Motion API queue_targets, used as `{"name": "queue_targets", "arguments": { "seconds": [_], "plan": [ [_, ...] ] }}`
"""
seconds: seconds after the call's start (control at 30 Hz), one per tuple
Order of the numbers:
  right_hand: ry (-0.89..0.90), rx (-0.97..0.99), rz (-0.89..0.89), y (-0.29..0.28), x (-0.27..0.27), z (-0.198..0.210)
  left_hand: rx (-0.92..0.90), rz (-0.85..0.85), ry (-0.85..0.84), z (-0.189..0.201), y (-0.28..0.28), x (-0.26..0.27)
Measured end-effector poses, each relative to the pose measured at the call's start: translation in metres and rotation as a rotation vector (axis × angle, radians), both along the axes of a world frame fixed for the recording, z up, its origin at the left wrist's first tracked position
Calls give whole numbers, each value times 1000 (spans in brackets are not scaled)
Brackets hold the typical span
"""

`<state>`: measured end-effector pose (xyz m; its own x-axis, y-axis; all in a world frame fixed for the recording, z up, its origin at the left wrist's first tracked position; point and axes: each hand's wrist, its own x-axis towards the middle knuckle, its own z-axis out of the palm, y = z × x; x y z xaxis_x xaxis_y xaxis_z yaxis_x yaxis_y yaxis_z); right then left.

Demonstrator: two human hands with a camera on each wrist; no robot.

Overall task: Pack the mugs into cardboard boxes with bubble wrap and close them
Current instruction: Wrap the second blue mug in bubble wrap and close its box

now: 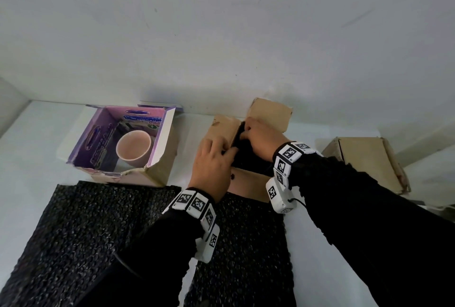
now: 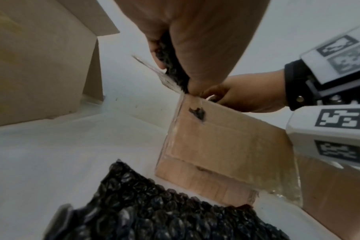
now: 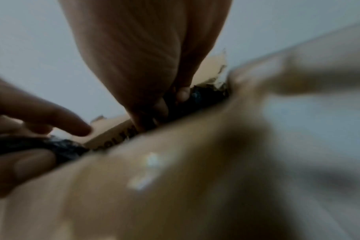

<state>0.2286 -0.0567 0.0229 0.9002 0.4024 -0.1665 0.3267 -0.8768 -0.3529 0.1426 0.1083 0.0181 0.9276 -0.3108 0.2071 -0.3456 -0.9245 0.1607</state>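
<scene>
A brown cardboard box (image 1: pixel 248 181) stands open mid-table, stuffed with black bubble wrap (image 1: pixel 246 159); the mug inside is hidden. My left hand (image 1: pixel 211 161) reaches over the left flap (image 1: pixel 224 129). In the left wrist view this left hand (image 2: pixel 195 40) pinches a fold of the black wrap (image 2: pixel 170 65) above the box (image 2: pixel 226 138). My right hand (image 1: pixel 261 139) digs into the far side below the raised far flap (image 1: pixel 270 114), fingers curled on the wrap (image 3: pixel 201 97). A pink mug (image 1: pixel 133 148) sits bare in a purple-lined box (image 1: pixel 98 134) at left.
Black bubble wrap sheets (image 1: pixel 86 232) cover the table's near side, right up to the brown box. A closed brown box (image 1: pixel 369 159) lies at the right. The white wall runs just behind the boxes.
</scene>
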Motion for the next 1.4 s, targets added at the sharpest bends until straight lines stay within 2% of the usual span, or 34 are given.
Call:
{"name": "queue_targets", "arguments": {
  "seconds": [0.1, 0.17, 0.23, 0.4, 0.47, 0.5, 0.57, 0.63, 0.7, 0.77, 0.83, 0.97, 1.1, 1.17, 1.27, 1.3, 1.4],
  "plan": [
    [-178, 188, -76, -10, -5, 4, -230, -4, -25, -5, 6, -1],
    [-222, 217, -79, -12, -7, 6, -261, -59, -47, -7, 9, 0],
    [-201, 159, -9, -10, -6, 3, -256, -92, -58, -8, 11, 4],
    [-179, -194, 163, -9, -8, -11, -217, -160, -78, 1, 11, -2],
    [-168, -267, 196, -12, -9, -12, -214, -160, -79, 0, 12, -5],
    [-183, -229, 196, -13, -10, -10, -217, -146, -75, -2, 13, -6],
    [-209, -28, 191, -15, -15, -6, -253, -110, -57, -4, 15, -6],
    [-217, 95, 257, -15, -20, -5, -333, -85, -40, -4, 15, -6],
    [-212, 70, 288, -14, -23, -6, -414, -68, -27, -1, 14, -7],
    [-178, -39, 279, -13, -24, -6, -439, -73, -26, 0, 16, -6],
    [-166, -165, 300, -10, -25, -5, -423, -124, -22, 0, 18, -6],
    [-219, -245, 283, -7, -33, -1, -295, -245, -41, 5, 16, -11],
    [-77, -329, 268, -7, -35, 8, -77, -289, -38, 11, 17, -7],
    [48, -173, 218, -9, -38, 9, -54, -304, 59, 15, 16, 0],
    [179, 286, -30, -15, -46, 9, 10, -331, 205, 17, 14, 9],
    [222, 385, -85, -16, -47, 11, 16, -332, 216, 16, 14, 12],
    [424, 476, -178, -12, -46, 21, -1, -279, 128, 15, 14, 16]
  ]
}}
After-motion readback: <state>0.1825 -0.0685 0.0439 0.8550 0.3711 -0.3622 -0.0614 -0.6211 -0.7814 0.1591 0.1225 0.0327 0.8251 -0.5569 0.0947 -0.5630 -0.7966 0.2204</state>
